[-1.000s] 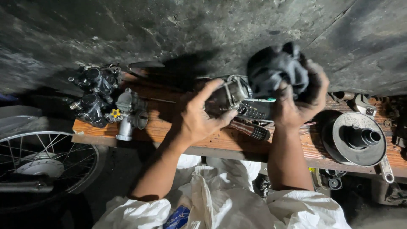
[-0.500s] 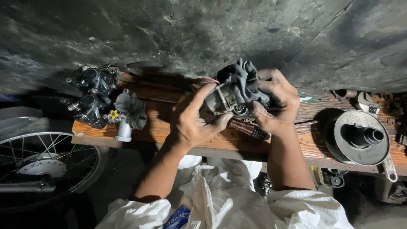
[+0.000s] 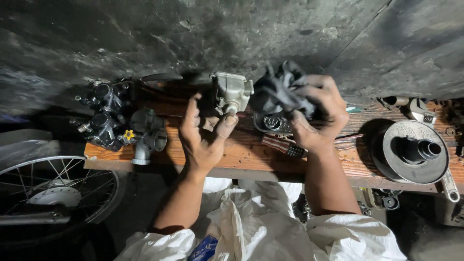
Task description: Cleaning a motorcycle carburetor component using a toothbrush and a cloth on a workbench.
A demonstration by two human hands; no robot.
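Left hand (image 3: 205,137) holds a pale metal carburetor body (image 3: 231,92) up over the wooden desk (image 3: 241,152); grip clamped on it, thumb tip under its lower edge, fingers behind it, mostly hidden by the part. Right hand (image 3: 316,116) grip closed on a dark crumpled rag (image 3: 280,92), bunched just right of the carburetor body, nearly touching it; can't tell if they actually meet. Under the rag a round metal part (image 3: 273,123) with a spiral face, top half covered by cloth. A striped-handle tool (image 3: 282,145) lies on the desk below the right wrist, one end hidden under the hand. Left end of desk: cluster of dark carburetors (image 3: 104,118) and a grey one (image 3: 147,137), details lost in shadow. Right end: round metal disc with a dark centre hub (image 3: 411,150), a wrench (image 3: 449,183) partly under it, cut by the desk edge. Spoked wheel (image 3: 53,193) lower left, cropped by the frame. Small parts at far right too dim to name. White sleeves (image 3: 261,232) at the bottom edge.
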